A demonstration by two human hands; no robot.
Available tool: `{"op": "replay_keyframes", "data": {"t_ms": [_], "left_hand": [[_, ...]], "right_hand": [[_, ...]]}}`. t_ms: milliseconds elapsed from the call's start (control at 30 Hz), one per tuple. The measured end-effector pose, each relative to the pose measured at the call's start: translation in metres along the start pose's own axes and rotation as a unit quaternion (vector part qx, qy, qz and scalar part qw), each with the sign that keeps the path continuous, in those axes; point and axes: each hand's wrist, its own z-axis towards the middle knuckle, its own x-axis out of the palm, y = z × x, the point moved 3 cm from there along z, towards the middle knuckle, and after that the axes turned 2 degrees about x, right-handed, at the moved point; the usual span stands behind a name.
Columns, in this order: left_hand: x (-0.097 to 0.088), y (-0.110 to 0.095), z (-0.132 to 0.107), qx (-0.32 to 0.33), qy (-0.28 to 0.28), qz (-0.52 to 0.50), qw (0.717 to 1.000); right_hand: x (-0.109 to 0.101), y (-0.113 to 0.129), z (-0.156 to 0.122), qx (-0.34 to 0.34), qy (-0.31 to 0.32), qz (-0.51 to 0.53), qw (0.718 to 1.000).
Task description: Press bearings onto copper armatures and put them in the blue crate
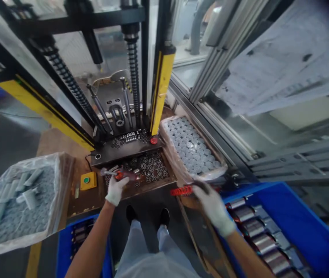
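My left hand, in a white glove, is closed on a reddish part with a metal shaft, held over the front of the wooden bench. Its exact kind is blurred. Under and beside it lie many small ring-shaped metal bearings. To the right, my gloved right hand has its fingers curled at a red ribbed piece, in front of the box of round grey parts. A dark shape shows at those fingers; the grip itself is partly hidden.
A press with yellow side guards stands ahead, with a red button on its base. A green button box sits at left. Plastic-lined boxes of grey parts flank the bench. A blue bin holds wound motor rotors.
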Motion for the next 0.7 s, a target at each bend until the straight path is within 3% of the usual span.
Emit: {"op": "replay_keyframes", "data": {"t_ms": [33,67,133,167,233,333,433,533,600,700], "left_hand": [[0.01,-0.003,0.002,0.015,0.029,0.037,0.999],[0.021,-0.005,0.004,0.034,0.059,0.084,0.994],[0.04,-0.008,0.005,0.074,0.102,0.188,0.974],[0.047,-0.01,0.006,0.089,0.114,0.231,0.962],[0.052,-0.017,0.01,0.111,0.133,0.275,0.946],[0.043,-0.043,0.03,0.138,0.162,0.369,0.905],[0.026,-0.078,0.071,0.136,0.108,0.548,0.818],[0.021,-0.099,0.106,0.118,0.066,0.642,0.754],[0.022,-0.1,0.114,0.127,0.071,0.665,0.732],[0.018,-0.091,0.11,0.13,0.067,0.672,0.726]], "right_hand": [[0.047,0.017,0.001,-0.021,0.085,0.028,0.996],[0.093,0.031,0.002,-0.038,0.127,0.044,0.99],[0.172,0.052,0.004,-0.089,0.155,0.05,0.983],[0.2,0.058,0.004,-0.107,0.144,0.048,0.983],[0.231,0.059,0.006,-0.116,0.102,0.049,0.987],[0.234,0.05,0.009,-0.105,0.042,0.064,0.991],[0.223,0.043,0.01,-0.113,0.013,0.069,0.991],[0.222,0.038,0.01,-0.112,0.008,0.06,0.992],[0.224,0.036,0.01,-0.115,0.008,0.045,0.992],[0.224,0.032,0.009,-0.114,0.004,0.014,0.993]]}}
